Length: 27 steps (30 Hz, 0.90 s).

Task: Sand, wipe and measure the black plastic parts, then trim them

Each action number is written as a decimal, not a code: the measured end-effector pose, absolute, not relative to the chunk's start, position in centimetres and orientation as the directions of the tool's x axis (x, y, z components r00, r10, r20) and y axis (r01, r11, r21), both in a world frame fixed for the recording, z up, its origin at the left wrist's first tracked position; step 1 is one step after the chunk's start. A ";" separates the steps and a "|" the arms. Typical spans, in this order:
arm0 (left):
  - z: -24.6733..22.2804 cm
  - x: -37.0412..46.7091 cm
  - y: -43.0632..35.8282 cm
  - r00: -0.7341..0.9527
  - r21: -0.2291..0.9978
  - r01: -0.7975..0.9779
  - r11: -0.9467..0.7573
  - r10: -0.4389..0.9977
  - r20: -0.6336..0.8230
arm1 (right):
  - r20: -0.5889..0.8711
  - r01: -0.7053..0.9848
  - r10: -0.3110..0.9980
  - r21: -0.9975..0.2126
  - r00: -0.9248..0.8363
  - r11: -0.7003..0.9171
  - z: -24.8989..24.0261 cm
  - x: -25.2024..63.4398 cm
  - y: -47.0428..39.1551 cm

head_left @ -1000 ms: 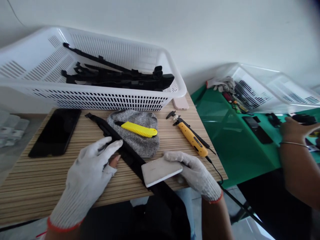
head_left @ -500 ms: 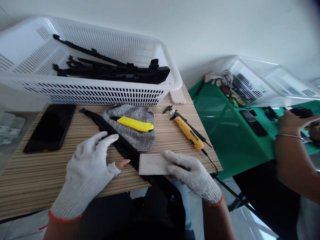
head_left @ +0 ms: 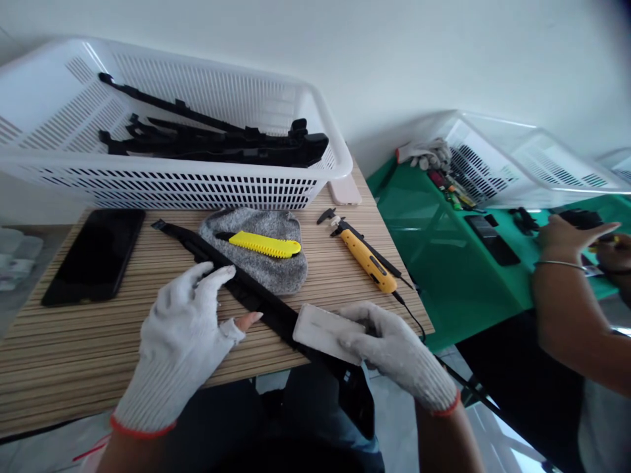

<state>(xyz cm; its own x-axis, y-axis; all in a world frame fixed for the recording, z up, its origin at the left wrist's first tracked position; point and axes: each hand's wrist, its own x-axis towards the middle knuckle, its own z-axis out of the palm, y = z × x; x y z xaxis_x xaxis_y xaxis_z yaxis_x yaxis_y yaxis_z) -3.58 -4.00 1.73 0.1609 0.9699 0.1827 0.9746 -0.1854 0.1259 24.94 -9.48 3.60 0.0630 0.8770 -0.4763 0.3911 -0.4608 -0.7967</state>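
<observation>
A long black plastic trim strip [head_left: 263,303] lies slantwise over the table, its wide glossy near end past the front edge. My left hand [head_left: 185,328], in a white knit glove with the thumb tip bare, holds the strip with fingers at its far side and thumb at its near side. In my gloved right hand [head_left: 389,345] is a flat white rectangular block [head_left: 323,332], gripped at its right end and lying against the strip. Behind the strip, a yellow utility knife [head_left: 263,244] rests on a grey cloth [head_left: 290,279].
A white basket [head_left: 197,180] with several black strips stands at the back. A black phone [head_left: 93,256] lies left; a pink phone [head_left: 345,191], caliper [head_left: 332,217] and yellow corded tool [head_left: 368,259] lie right. A co-worker's arm [head_left: 566,289] reaches over a green table [head_left: 419,230].
My right hand has slid the white block right and toward me along the strip, and the block is now tilted. My left hand keeps its place on the strip.
</observation>
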 end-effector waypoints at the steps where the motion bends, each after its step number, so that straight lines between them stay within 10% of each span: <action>1: 1.7 -3.5 -4.0 0.160 0.123 0.975 -0.184 0.970 0.183 | -0.478 0.391 0.874 -0.791 0.082 -0.470 3.6 24.8 -9.4; 7: 1.6 -3.2 -4.0 0.162 0.106 0.978 -0.178 0.976 0.148 | -0.369 0.334 0.919 -0.856 0.138 -0.394 3.0 22.3 -8.3; 13: 1.8 -3.2 -4.0 0.172 0.103 0.977 -0.187 0.975 0.139 | -0.618 0.245 0.786 -0.757 0.034 -0.606 3.5 24.8 -8.8; 27: 2.7 -2.6 -4.0 0.173 0.108 0.977 -0.184 0.980 0.100 | -0.400 0.175 0.902 -0.911 -0.163 -0.372 3.4 26.0 -7.8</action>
